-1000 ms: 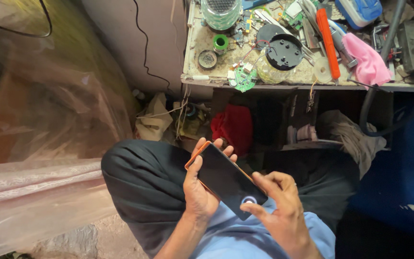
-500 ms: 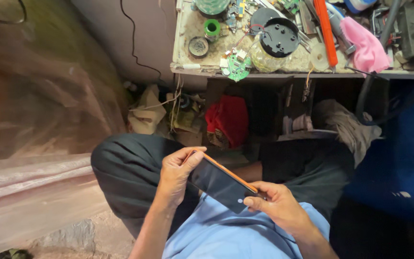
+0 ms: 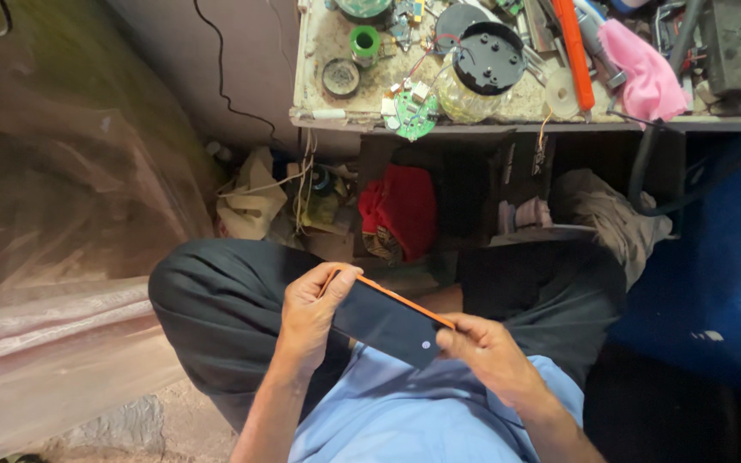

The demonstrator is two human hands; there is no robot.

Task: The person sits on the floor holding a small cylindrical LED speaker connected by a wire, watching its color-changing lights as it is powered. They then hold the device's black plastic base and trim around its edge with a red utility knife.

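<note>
I hold a dark phone (image 3: pixel 385 323) with an orange edge over my lap, its black screen facing up. My left hand (image 3: pixel 310 313) grips its left end, fingers wrapped over the edge. On the right end my right hand (image 3: pixel 486 351) pinches the phone, thumb close to a small round white mark on the screen. My knees in dark trousers (image 3: pixel 216 300) spread to either side below, and a light blue shirt (image 3: pixel 405 420) shows under the phone.
A cluttered workbench (image 3: pixel 319 116) stands ahead with a green tape roll (image 3: pixel 364 41), a round green circuit board (image 3: pixel 413 116), a black-lidded jar (image 3: pixel 482 69), an orange-handled tool (image 3: pixel 575 47) and a pink cloth (image 3: pixel 641 73). A red cloth (image 3: pixel 405 210) lies underneath. Plastic sheeting (image 3: pixel 53 257) hangs left.
The phone has turned from upright to lying crosswise between both hands. My left hand shifted to its left end and my right hand moved from the screen to the right end.
</note>
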